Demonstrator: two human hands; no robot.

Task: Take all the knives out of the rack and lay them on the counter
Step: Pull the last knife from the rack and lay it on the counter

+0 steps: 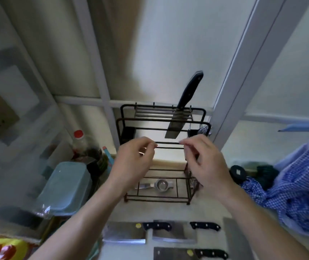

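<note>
A black wire rack (120, 126) stands against the wall. One knife (187, 94) with a black handle sticks up from its top right slots, blade down. Both my hands hover in front of the rack's middle, empty. My left hand (133, 162) has its fingers curled loosely; my right hand (204, 162) is the same, below and in front of the knife's blade tip. Three cleavers lie flat on the counter near me: one (125, 232) at the left, one (176, 231) at the right and one (183, 253) at the bottom edge.
A metal strainer (159, 185) lies on the rack's bottom shelf. A blue tub (65, 186) and bottles (80, 145) stand at the left. Blue checked cloth (290, 184) hangs at the right. A utensil holder (200, 131) sits on the rack's right end.
</note>
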